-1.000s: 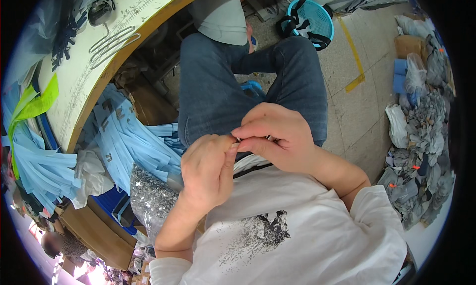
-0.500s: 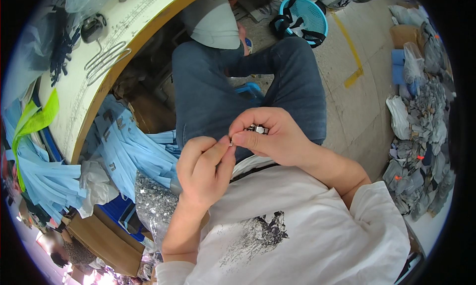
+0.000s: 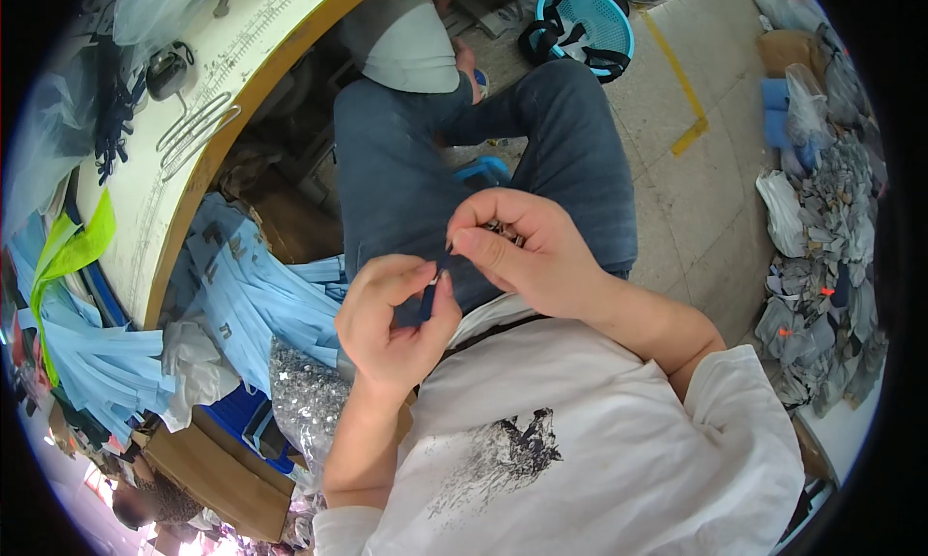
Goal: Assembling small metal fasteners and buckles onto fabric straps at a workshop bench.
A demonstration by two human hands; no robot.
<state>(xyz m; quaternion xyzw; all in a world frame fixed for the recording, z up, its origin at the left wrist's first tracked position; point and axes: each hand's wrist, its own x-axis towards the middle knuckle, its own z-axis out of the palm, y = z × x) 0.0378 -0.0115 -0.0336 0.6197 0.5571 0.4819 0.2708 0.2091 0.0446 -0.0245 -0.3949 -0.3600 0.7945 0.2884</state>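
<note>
My left hand [image 3: 391,319] is above my lap, thumb and forefinger pinching a tiny shiny metal piece [image 3: 437,278]. To its right, and apart from it, is my right hand [image 3: 522,242]. Its thumb and forefinger are pressed together. Several small silvery metal pieces [image 3: 503,230] lie in its curled fingers, partly hidden. Something small and dark pokes out at the right fingertips, too small to name. The exact kind of metal piece cannot be made out.
A curved-edge table [image 3: 208,82] at the left bears a bent wire rack [image 3: 198,135]. Light blue fabric strips [image 3: 256,285] hang below it, beside a clear bag of small silvery pieces [image 3: 304,387]. A turquoise basket [image 3: 599,34] stands ahead; grey cloth scraps [image 3: 822,256] are heaped right.
My hands, fingertips together before, have come apart. The left moved slightly left with a tiny metal piece in its pinch; the right rose a little and kept its metal pieces.
</note>
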